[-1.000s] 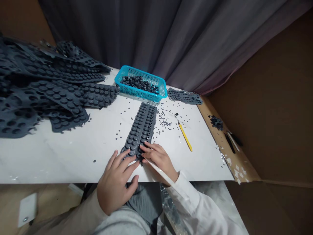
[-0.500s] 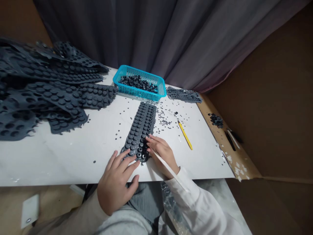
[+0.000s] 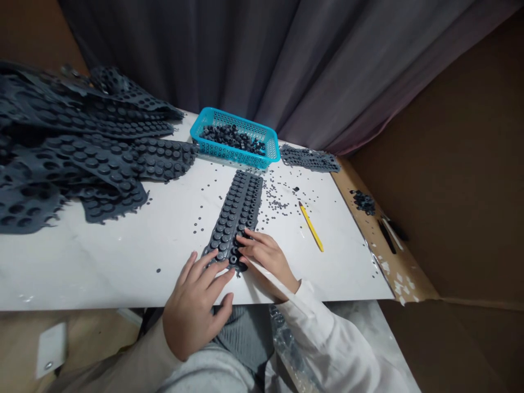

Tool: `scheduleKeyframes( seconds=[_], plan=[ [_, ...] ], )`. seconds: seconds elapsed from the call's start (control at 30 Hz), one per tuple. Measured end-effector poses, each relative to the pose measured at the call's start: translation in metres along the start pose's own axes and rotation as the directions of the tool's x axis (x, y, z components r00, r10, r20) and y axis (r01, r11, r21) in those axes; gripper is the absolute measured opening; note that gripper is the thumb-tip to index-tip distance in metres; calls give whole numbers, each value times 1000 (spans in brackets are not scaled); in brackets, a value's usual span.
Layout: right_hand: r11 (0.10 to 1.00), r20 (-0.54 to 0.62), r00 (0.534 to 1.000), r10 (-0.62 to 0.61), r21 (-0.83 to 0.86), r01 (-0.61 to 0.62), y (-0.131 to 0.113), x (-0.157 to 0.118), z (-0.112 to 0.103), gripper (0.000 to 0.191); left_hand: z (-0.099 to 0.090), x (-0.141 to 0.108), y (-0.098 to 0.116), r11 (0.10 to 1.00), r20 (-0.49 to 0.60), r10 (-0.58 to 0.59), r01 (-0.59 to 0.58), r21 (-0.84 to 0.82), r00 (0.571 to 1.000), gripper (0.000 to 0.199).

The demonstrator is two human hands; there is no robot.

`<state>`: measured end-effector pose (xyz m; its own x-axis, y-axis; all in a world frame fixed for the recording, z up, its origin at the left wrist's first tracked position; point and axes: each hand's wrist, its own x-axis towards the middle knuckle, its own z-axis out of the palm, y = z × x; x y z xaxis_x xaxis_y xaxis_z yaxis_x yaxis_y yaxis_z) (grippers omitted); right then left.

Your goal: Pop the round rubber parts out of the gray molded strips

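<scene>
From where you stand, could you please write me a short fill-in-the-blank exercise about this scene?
1. The basket holding small dark pieces is ____ in colour.
2. The slim tool lying on the table, right of the studded strip, is ____ in colour.
3. The hand that holds the white tool is the person's ____ one.
4. The left hand touches the ____ end of the strip, not the far one.

Missing words: blue; yellow; right; near.

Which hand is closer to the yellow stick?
Right. The right hand is at the dark studded strip, below and left of the yellow stick in the picture; the left hand is farther left, touching the strip's near end.
</scene>
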<state>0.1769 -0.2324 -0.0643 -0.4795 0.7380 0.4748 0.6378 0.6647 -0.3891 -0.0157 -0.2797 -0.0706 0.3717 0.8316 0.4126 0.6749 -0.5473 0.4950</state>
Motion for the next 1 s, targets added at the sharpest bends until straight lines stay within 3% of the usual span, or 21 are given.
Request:
scheduleKeyframes(
  seconds=[0.17,0.27,0.37,0.47,0.57,0.83,1.0],
  plan=[
    [982,-6,997,-79,-173,76,4,1,1,12,0,1,0,1000,0,-4,4,-15,1000,24],
    [986,-100,995,18,-166,-35,4,2,-2,16,0,1,1,1000,2,-12,13,-23,1000,24],
    [992,-175,977,123,-17,-128,2,5,-6,14,0,1,1,999,-3,-18,17,-28,1000,25],
    [984,-104,988,113,151,-97,-3,7,-7,11,0,0,1,1000,-11,-9,9,-28,1000,25],
    [980,-51,995,91,179,-81,-6,6,-6,10,0,0,1,1000,-9,-6,6,-22,1000,25],
    [998,-56,997,44,37,-42,-5,0,-1,9,1,0,0,1000,-16,-8,7,-24,1000,24],
    [990,8,998,-64,-123,65,-3,2,0,9,0,1,1,1000,-9,-12,12,-19,1000,24]
  ],
)
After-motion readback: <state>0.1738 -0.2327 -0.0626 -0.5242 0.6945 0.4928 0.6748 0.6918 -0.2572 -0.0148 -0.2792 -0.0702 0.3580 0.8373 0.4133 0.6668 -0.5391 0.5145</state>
